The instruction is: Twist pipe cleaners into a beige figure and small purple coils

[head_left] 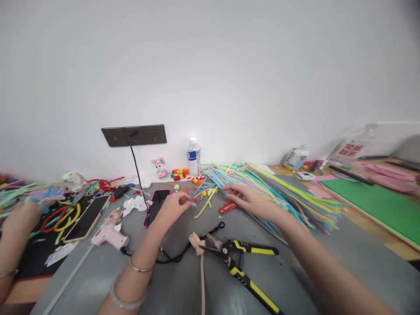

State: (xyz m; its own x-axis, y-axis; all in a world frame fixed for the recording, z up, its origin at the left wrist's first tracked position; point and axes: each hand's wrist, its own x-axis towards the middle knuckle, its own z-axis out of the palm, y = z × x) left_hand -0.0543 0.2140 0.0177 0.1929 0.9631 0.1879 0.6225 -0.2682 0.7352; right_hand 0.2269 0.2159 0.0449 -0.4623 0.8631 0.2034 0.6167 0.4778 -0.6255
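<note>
My left hand is over the middle of the grey mat, thumb and fingertips pinched on a short lilac piece of pipe cleaner. To its right, my right hand hovers palm down with loosely curved fingers apart and nothing visible in them. It is beside a bundle of pastel pipe cleaners and above a small red packet. Closer to me lie yellow-black pliers, their jaws against a beige fuzzy piece with a long beige stem.
A pink glue gun, crumpled white tissue and a phone lie left. Behind stand a bottle and figurine. A black cord hangs from the wall socket. Another person's hand works far left. Green sheets lie right.
</note>
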